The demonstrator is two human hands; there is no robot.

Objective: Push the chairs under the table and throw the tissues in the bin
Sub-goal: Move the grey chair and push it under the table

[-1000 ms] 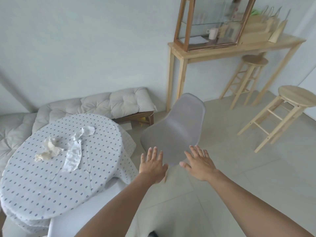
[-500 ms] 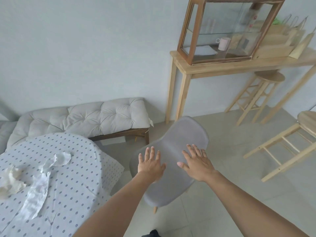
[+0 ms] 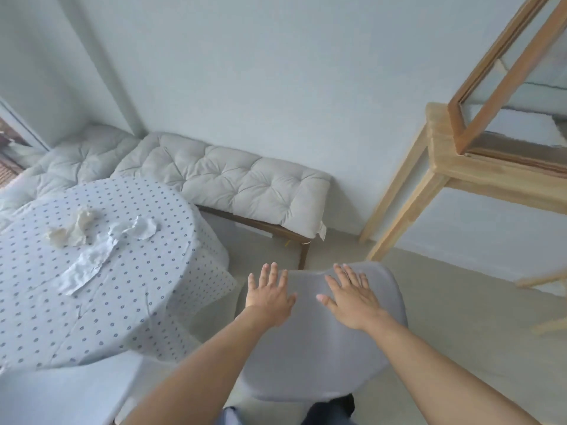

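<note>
Chair (image 3: 322,357) legs hidden under seat; glass cabinet (image 3: 506,87) cut off rt.

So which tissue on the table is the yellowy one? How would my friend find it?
Start at the round table with the dotted cloth on the left. Two tissues lie near its far side. The yellowy crumpled tissue is the one farther left, bunched into a lumpy ball, while the white tissue beside it is a long, flattened strip.
</note>
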